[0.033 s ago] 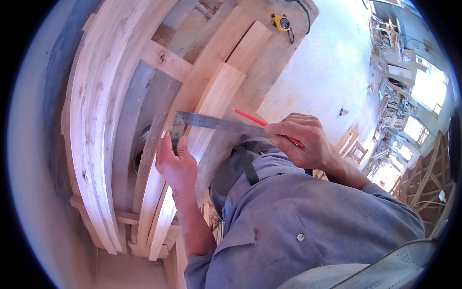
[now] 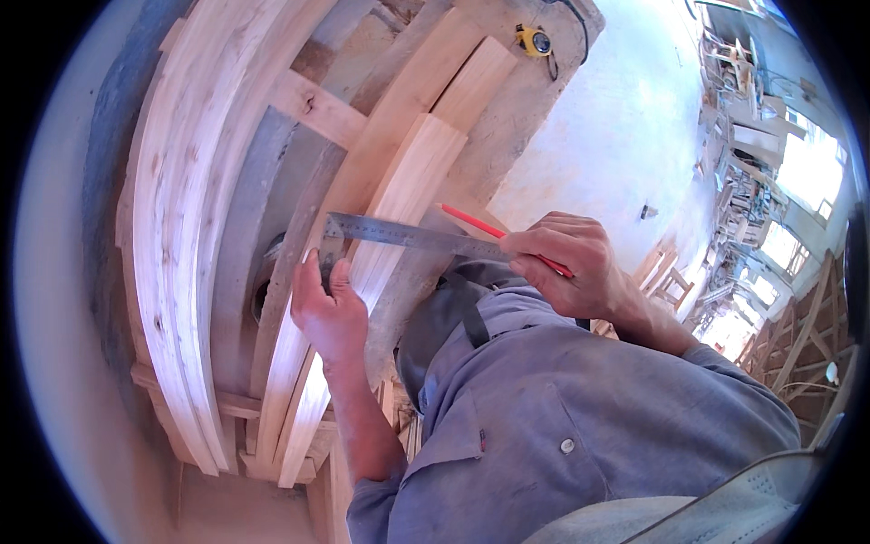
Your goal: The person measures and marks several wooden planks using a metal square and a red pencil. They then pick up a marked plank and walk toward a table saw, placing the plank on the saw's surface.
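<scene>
A steel try square lies across pale wooden boards, its graduated blade reaching from the boards toward my body. My left hand is closed on the square's short arm, thumb and fingers on either side, at the edge of a long board. Beneath the blade runs a narrower, lighter strip of wood. My right hand grips a red pencil, its tip pointing left above the blade. The blade's near end passes under that hand's fingers; whether they press on it is hidden.
Long planks lie along the left, with a wooden crosspiece between them and the boards. A yellow tape measure rests on the far end of the bench surface. Timber and frames stand at the far right.
The view has turned very slightly. The square's far end and my left hand sit a touch further left over the boards; the right hand's grip on the pencil is the same.
</scene>
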Motion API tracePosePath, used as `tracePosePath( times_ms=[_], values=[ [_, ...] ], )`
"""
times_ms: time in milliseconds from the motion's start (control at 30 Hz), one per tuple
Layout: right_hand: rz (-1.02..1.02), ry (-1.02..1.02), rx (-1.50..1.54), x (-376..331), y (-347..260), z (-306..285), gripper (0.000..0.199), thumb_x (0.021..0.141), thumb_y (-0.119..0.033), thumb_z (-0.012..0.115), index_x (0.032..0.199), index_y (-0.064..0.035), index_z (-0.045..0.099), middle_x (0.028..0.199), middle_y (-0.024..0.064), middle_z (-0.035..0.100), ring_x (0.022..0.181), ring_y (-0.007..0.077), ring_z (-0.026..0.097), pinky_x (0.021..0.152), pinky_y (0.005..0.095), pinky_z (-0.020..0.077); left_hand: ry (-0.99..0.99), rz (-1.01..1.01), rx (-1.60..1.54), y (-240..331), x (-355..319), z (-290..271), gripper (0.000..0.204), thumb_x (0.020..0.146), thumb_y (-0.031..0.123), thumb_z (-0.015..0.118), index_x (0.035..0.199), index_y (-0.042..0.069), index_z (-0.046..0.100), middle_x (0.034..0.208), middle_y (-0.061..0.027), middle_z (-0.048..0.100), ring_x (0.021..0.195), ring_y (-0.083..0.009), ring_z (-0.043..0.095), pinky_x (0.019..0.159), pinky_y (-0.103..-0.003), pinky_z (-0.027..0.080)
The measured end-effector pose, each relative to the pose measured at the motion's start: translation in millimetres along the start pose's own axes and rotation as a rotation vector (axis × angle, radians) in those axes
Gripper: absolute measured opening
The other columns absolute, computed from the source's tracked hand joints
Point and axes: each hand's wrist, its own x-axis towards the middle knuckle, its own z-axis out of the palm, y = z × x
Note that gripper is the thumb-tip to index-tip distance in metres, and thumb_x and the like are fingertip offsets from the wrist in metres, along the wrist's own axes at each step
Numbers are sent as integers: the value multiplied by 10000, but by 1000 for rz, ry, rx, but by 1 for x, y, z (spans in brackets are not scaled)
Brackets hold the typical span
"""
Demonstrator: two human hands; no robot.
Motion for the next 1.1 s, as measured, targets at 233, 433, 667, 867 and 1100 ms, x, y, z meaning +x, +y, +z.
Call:
tracePosePath(
  times_ms=[233,433,667,867,1100],
  values=[
    [-50,-47,-32,12,-21,22,196,724,46,708,918,25,697,710,130,666,634,279,647,601,363,499,-8,-80,-1,-29,-29,-32,348,924,174,705,1143,-87,633,969,-228,647,861,-432,642,751,-465,515],
    [-25,-7,-59,25,-18,47,175,773,17,714,946,-5,710,760,153,695,662,293,671,603,356,505,9,-124,-20,-45,-52,-46,319,925,139,692,1150,-80,632,975,-219,644,882,-417,641,752,-456,515],
    [-43,-32,-4,15,-28,57,175,781,3,719,955,8,709,736,140,684,619,240,646,574,330,483,-19,-154,-122,-57,-57,-45,314,898,102,701,1160,-59,636,977,-210,643,877,-401,639,759,-451,513],
    [-45,-48,42,-1,-44,75,150,761,-11,747,901,-16,694,737,128,679,669,285,657,601,363,496,-99,-17,-127,-52,-53,-37,324,861,84,725,1148,-44,647,949,-185,614,879,-387,612,729,-462,500],
    [-60,-18,55,-21,-47,90,122,774,-56,745,872,4,702,689,121,658,607,237,611,560,350,456,-92,34,-141,-65,-57,-37,328,872,105,727,1157,-35,643,955,-184,612,882,-394,608,737,-465,498]
  ],
)
